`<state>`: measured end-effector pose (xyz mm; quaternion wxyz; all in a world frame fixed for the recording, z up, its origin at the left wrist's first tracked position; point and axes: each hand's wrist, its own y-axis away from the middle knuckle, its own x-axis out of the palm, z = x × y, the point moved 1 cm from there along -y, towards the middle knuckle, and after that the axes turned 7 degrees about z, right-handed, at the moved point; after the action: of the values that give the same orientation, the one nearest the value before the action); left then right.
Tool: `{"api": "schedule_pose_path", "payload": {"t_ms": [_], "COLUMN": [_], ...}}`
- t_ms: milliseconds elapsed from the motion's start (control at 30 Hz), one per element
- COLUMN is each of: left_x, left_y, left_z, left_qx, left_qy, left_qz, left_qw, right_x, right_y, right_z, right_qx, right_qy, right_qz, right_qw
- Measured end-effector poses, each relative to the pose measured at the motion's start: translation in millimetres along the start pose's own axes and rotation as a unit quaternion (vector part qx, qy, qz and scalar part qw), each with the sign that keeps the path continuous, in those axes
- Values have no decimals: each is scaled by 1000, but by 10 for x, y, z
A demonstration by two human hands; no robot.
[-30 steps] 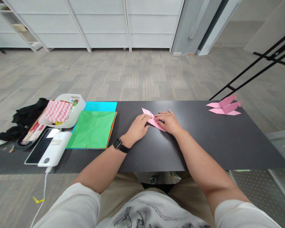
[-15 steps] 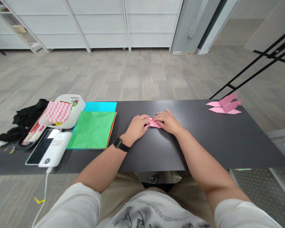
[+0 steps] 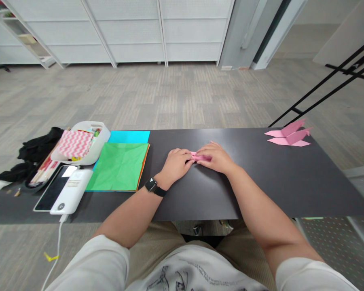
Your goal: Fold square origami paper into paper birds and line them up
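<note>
A small folded pink paper (image 3: 199, 157) lies on the dark table (image 3: 261, 182) between my two hands. My left hand (image 3: 176, 162), with a black watch on its wrist, curls its fingers onto the paper's left end. Over the right part of the paper my right hand (image 3: 217, 157) lies with its fingers pressed down; most of the paper is hidden under them. Both hands rest on the tabletop.
A finished pink paper figure (image 3: 288, 136) stands at the table's far right corner. A stack of coloured sheets, green on top (image 3: 119, 165), lies left of my hands. Further left are a white tray (image 3: 100, 143) with patterned paper, a white power bank (image 3: 71, 190), a phone (image 3: 51, 193) and black cloth (image 3: 36, 147).
The pink paper's upper left flap has been folded down, so it now shows as a narrow strip. Both hands have closed in over it.
</note>
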<state>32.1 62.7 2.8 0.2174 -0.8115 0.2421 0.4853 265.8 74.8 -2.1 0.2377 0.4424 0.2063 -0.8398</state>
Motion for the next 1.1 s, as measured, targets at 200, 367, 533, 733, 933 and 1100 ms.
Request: {"api": "schedule_pose_path", "payload": {"t_ms": [200,367,533,733,933,1100], "left_x": [8,22,13,-11,1,22], "left_y": [-6,-6,-6,-9,-11,-18], "left_z": [5,13,7,-24,-18,3], "left_qx": [-7,-9,-1,5,10,12], "left_qy": [-3,-5,-12,0,0,16], "left_qz": [-4,-5,-22,-15,-11,-8], "left_qw": [1000,1000,1000,1000,1000,1000], "right_x": [3,7,-21,-36,-20,-11], "right_y": [-8,-6,-10,-10,16,17], "right_z": [-57,-57,-58,-80,-34,-60], "right_qx": [1,-2,15,24,4,-4], "right_qy": [2,5,12,17,14,13], "right_qz": [-3,-6,-17,-25,-6,1], "right_qw": [1000,1000,1000,999,1000,1000]}}
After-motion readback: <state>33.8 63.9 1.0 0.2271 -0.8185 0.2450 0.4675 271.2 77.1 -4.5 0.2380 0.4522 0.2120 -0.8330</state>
